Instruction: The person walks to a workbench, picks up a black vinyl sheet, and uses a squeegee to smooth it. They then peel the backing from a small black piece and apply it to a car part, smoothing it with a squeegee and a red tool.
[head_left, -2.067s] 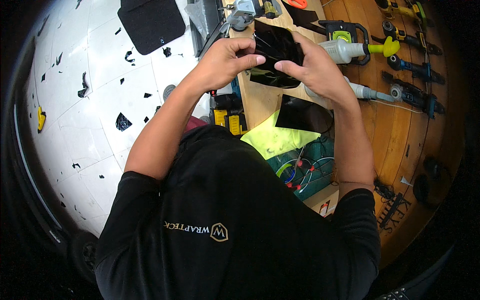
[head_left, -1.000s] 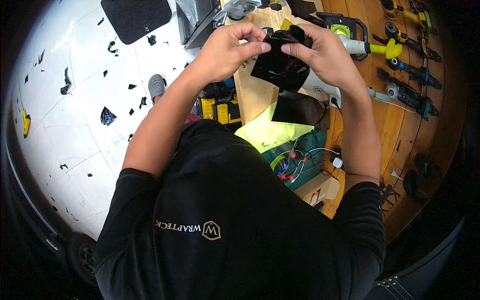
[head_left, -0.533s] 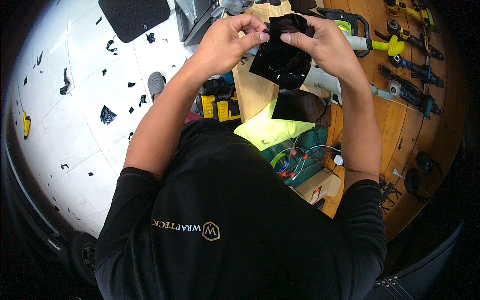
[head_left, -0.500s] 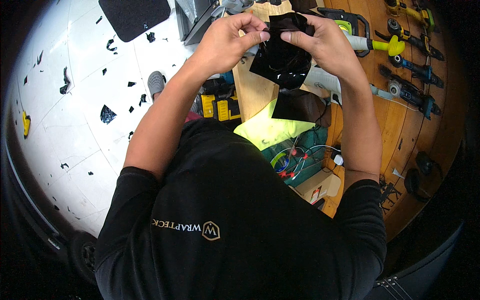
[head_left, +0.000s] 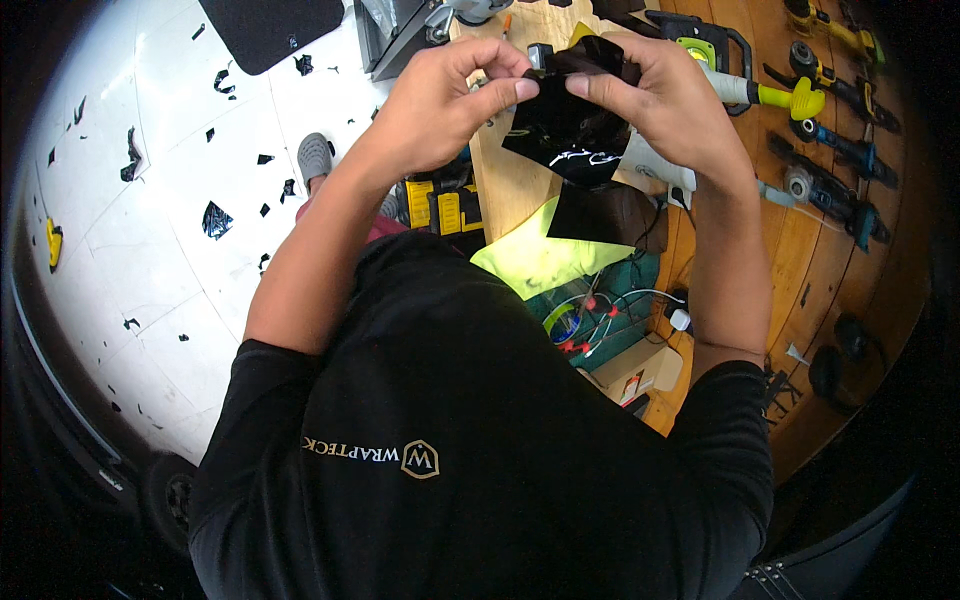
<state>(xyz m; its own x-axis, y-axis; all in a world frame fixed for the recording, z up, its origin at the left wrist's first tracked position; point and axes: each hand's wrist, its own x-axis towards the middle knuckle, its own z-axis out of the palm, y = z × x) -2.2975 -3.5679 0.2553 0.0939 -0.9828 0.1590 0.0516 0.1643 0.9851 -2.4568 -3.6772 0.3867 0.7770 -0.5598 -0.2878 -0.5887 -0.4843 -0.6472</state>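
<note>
A glossy black film sheet (head_left: 562,128) hangs between my hands above the wooden bench, its upper part creased. My left hand (head_left: 440,105) pinches the film's upper left edge between thumb and forefinger. My right hand (head_left: 675,105) grips its upper right part, thumb on top and the other fingers behind, mostly hidden. A small yellow piece (head_left: 580,33) shows behind the film's top edge. Below, another dark film piece (head_left: 590,215) lies partly over a yellow-green cloth (head_left: 522,257) at the bench's near end.
Power tools (head_left: 825,205) line the wooden surface at the right. Beside the bench top (head_left: 508,165) sit yellow-and-black cases (head_left: 437,207). An open cardboard box (head_left: 640,372) and cables (head_left: 640,295) lie nearer me. Black film scraps (head_left: 216,220) dot the white floor at left.
Both hands have shifted slightly down with the film, which has tilted a little. The small yellow piece behind its top edge has come into sight. Both grips are kept.
</note>
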